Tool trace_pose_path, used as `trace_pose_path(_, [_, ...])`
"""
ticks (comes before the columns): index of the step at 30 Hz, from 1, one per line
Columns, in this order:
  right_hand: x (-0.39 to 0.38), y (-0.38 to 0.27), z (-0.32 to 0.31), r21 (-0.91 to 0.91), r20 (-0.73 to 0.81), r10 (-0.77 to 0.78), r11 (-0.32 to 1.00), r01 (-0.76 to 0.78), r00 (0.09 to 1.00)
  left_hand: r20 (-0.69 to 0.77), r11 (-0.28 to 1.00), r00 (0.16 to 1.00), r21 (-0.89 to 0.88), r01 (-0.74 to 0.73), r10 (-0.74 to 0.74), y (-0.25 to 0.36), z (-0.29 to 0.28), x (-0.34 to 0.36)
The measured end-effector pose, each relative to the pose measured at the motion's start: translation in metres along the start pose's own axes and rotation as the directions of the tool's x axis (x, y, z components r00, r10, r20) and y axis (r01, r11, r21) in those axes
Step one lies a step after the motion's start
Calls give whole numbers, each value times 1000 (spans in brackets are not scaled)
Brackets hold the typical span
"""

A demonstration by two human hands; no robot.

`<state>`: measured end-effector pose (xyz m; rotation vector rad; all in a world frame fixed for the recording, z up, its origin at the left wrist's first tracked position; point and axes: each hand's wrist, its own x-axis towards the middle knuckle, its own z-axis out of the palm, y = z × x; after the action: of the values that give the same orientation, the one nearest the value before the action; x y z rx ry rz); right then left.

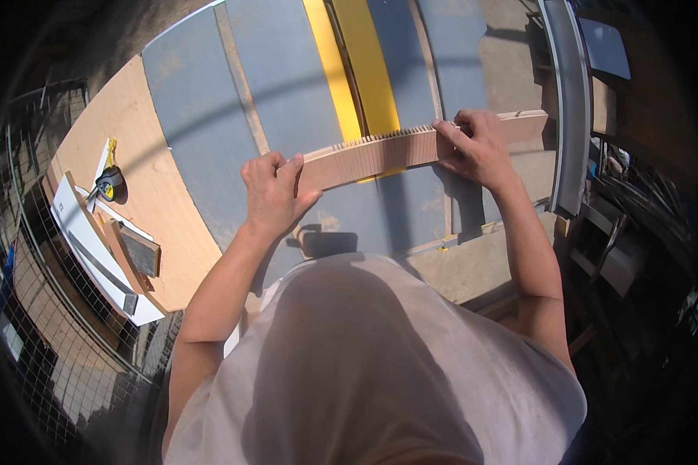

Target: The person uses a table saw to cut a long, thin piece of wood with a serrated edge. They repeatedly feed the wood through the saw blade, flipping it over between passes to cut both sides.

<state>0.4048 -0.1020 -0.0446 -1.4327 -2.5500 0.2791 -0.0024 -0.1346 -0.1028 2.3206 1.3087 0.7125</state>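
Observation:
A long strip of light wood (pixel 372 159) lies crosswise before me, with many close-set slots cut along the middle of its far edge. My left hand (pixel 275 190) is closed on its left end, thumb on the near side. Farther right, my right hand (pixel 477 151) grips the strip from above, and its right end sticks out beyond that hand. Beneath is the grey table (pixel 287 70) of what looks like a table saw. Two yellow bands (pixel 372 70) with a dark slit between them run away from me under the strip. No blade can be made out.
A metal rail (pixel 570 108) borders the right side. At the left, a plywood board (pixel 163 225) carries a tape measure (pixel 110 184), a wooden block with a dark face (pixel 141 252) and a white curved panel (pixel 105 256). Wire mesh (pixel 50 341) stands beyond it.

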Motion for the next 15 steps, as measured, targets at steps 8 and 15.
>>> trace_pose_path(8, [-3,4,4,31,73,37,999,-39,997,42,994,998,-100,54,-50,0,1,-4])
trace_pose_path(15, [5,3,-4,56,156,40,997,-49,987,76,992,995,-110,68,-60,-4,-1,-2])
